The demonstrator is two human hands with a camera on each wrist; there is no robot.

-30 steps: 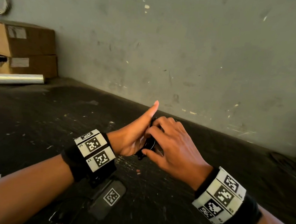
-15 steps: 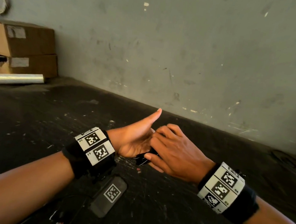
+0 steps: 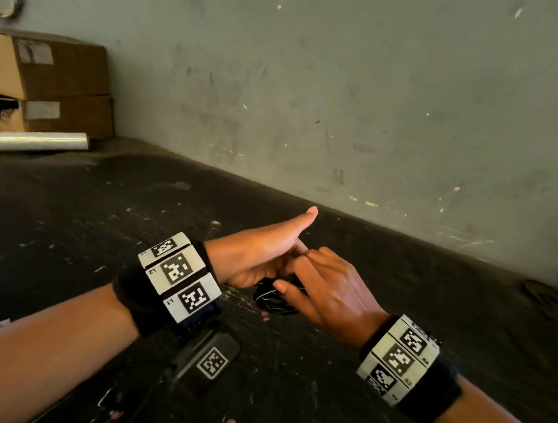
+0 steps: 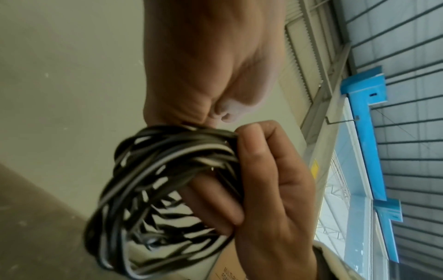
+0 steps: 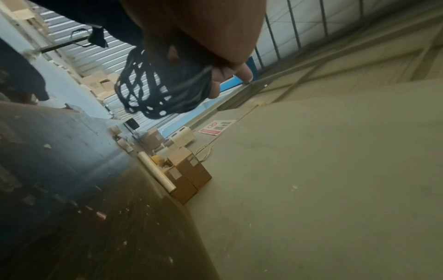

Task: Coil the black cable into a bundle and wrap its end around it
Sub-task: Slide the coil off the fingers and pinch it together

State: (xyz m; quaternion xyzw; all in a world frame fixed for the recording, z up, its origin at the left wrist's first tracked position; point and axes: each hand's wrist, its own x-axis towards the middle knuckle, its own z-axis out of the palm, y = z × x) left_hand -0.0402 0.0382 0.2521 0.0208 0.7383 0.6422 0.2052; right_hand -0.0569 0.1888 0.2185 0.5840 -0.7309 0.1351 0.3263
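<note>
The black cable [image 3: 271,301] is a loose coil of several loops, held between both hands just above the dark table [image 3: 63,223]. My left hand [image 3: 259,257] grips the coil's top with its curled fingers, and its thumb sticks straight out toward the wall. My right hand [image 3: 328,287] curls its fingers round the coil's right side, its thumb pressed on the loops. In the left wrist view the coil [image 4: 148,199] hangs from the left hand [image 4: 203,66], with the right hand's fingers [image 4: 258,151] wrapped round the strands. The right wrist view shows the coil [image 5: 155,91] under the right hand [image 5: 203,37]. The cable's end is hidden.
Two stacked cardboard boxes [image 3: 43,83] and a clear film roll [image 3: 26,141] sit at the table's far left. A dark flat device with a square marker [image 3: 212,359] lies under my left wrist. A grey wall [image 3: 351,98] closes the table's back edge.
Both hands have sunk a little toward the table and shifted right. The right hand has turned, and more of the coil now shows below the hands.
</note>
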